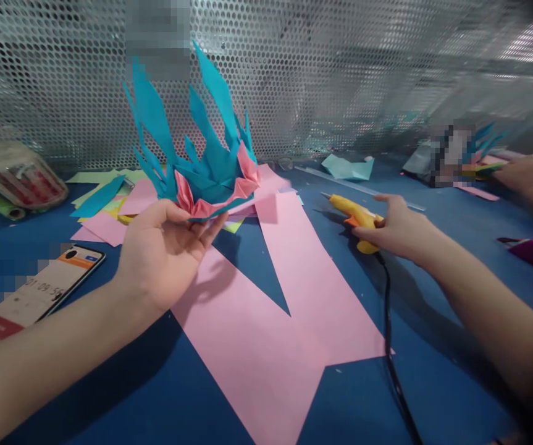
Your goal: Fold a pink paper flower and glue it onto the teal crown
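My left hand (167,250) holds up a folded paper piece (201,157) with tall teal spikes and a pink base, fingers and thumb pinching its lower edge above the blue table (433,296). My right hand (398,228) rests on a yellow glue gun (352,213) that lies on the table, fingers curled over its handle. The gun's black cord (389,346) trails toward me. Large pink paper sheets (270,321) lie below both hands.
A phone (39,287) lies at the left, with loose pink, yellow and teal paper behind it. A plastic pack (13,173) sits far left. A perforated metal screen (317,74) closes the back. Another person's hand (532,179) works at the far right.
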### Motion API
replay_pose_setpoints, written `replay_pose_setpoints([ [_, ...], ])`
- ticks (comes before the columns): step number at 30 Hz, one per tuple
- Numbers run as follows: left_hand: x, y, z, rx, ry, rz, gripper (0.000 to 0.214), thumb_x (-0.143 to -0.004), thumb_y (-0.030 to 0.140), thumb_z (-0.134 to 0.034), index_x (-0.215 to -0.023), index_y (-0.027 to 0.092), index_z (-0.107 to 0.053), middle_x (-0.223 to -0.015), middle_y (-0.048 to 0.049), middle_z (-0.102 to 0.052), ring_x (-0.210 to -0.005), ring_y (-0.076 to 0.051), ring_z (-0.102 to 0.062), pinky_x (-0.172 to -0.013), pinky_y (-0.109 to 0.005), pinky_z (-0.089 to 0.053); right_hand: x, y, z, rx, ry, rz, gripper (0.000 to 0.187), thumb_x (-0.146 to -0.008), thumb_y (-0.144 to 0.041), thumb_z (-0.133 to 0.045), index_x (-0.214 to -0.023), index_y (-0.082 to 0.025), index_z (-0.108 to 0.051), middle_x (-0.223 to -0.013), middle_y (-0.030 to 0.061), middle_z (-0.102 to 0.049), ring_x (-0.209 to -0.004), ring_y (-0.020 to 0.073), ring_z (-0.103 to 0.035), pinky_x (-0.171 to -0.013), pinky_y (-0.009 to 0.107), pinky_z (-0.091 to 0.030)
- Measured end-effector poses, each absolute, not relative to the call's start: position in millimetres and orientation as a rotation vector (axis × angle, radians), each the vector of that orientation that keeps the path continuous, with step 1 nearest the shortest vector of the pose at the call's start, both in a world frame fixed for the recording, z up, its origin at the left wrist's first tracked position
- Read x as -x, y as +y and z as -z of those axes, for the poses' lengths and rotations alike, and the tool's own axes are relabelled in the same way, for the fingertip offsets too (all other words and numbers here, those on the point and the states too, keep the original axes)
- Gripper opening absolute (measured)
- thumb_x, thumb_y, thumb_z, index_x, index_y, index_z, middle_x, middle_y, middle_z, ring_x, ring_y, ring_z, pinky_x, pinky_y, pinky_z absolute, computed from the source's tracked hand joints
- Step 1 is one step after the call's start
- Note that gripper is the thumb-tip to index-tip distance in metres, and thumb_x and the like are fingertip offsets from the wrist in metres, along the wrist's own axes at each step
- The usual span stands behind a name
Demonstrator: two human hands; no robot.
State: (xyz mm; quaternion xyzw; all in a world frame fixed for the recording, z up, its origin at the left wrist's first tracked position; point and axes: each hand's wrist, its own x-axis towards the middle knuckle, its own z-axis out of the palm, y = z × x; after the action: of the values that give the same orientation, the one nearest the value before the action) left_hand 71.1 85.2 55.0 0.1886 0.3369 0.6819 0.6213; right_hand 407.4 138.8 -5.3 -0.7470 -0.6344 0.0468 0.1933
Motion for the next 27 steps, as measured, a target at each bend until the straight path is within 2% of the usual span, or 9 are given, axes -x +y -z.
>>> replay_pose_setpoints([
  [5,-75,77,-54,-0.430,0.784,-1.515,0.021,-0.062,-0.005,-0.045,-0.061,0.012,-0.057,-0.075,-0.0052,-0.064,-0.073,-0.015,-0.063,-0.078,-0.035,-0.063,-395,133,1,2.286,-1.667,-0.029,0.077,-0.079,-0.042,-0.067,-0.141,-0.008,-0.037,-0.096,0.0199,-0.068,-0.093,0.0417,-0.067,-0.075,0.050,-0.053],
  [8,-72,84,-54,-0.429,0.755,-1.562,0.022,-0.073,-0.004,-0.045,-0.066,0.012,-0.058,-0.078,-0.0042,-0.063,-0.080,-0.016,-0.065,-0.080,-0.036,-0.061,-389,131,-4,2.356,-1.623,0.027,0.076,-0.083,-0.042,-0.068,-0.143,-0.008,-0.037,-0.103,0.0191,-0.067,-0.098,0.0371,-0.065,-0.078,0.047,-0.054],
  [10,-68,93,-52,-0.411,0.754,-1.600,0.011,-0.089,0.010,-0.053,-0.088,0.012,-0.063,-0.095,-0.0056,-0.066,-0.087,-0.018,-0.065,-0.080,-0.038,-0.059,-389,131,-7,2.410,-1.567,0.069,0.061,-0.088,-0.041,-0.064,-0.138,-0.013,-0.044,-0.114,0.0151,-0.064,-0.101,0.0298,-0.064,-0.083,0.046,-0.054],
  [12,-63,104,-48,-0.389,0.770,-1.631,0.029,-0.093,0.032,-0.060,-0.117,0.016,-0.059,-0.118,-0.0085,-0.062,-0.098,-0.022,-0.064,-0.081,-0.042,-0.056,-391,132,-9,2.450,-1.525,0.090,0.043,-0.093,-0.038,-0.060,-0.129,-0.017,-0.052,-0.122,0.0104,-0.060,-0.103,0.0237,-0.062,-0.086,0.045,-0.054],
  [13,-61,109,-45,-0.379,0.779,-1.655,0.033,-0.093,0.034,-0.060,-0.121,0.017,-0.057,-0.122,-0.0091,-0.061,-0.101,-0.023,-0.064,-0.084,-0.044,-0.056,-392,133,-10,2.462,-1.517,0.091,0.037,-0.094,-0.036,-0.059,-0.126,-0.017,-0.055,-0.124,0.0090,-0.059,-0.104,0.0223,-0.062,-0.087,0.044,-0.054],
  [21,-51,136,-28,-0.365,0.927,-1.613,0.033,-0.093,0.033,-0.059,-0.122,0.018,-0.057,-0.124,-0.0094,-0.060,-0.103,-0.023,-0.063,-0.086,-0.045,-0.055,-386,144,2,2.336,-1.623,0.038,0.035,-0.094,-0.036,-0.059,-0.124,-0.017,-0.056,-0.123,0.0089,-0.060,-0.104,0.0224,-0.062,-0.087,0.044,-0.053],
  [23,-53,137,-26,-0.373,0.930,-1.548,0.034,-0.093,0.033,-0.060,-0.123,0.018,-0.057,-0.124,-0.0095,-0.060,-0.103,-0.023,-0.063,-0.086,-0.045,-0.055,-382,146,5,2.261,-1.671,0.002,0.042,-0.093,-0.040,-0.060,-0.127,-0.017,-0.055,-0.115,0.0091,-0.065,-0.101,0.0240,-0.064,-0.088,0.044,-0.053],
  [27,-52,139,-24,-0.365,0.912,-1.398,0.034,-0.093,0.033,-0.060,-0.122,0.018,-0.057,-0.124,-0.0096,-0.060,-0.103,-0.023,-0.063,-0.086,-0.044,-0.055,-377,151,11,2.161,-1.699,-0.018,0.057,-0.087,-0.046,-0.065,-0.132,-0.013,-0.054,-0.102,0.0132,-0.072,-0.100,0.0330,-0.065,-0.089,0.045,-0.051],
])
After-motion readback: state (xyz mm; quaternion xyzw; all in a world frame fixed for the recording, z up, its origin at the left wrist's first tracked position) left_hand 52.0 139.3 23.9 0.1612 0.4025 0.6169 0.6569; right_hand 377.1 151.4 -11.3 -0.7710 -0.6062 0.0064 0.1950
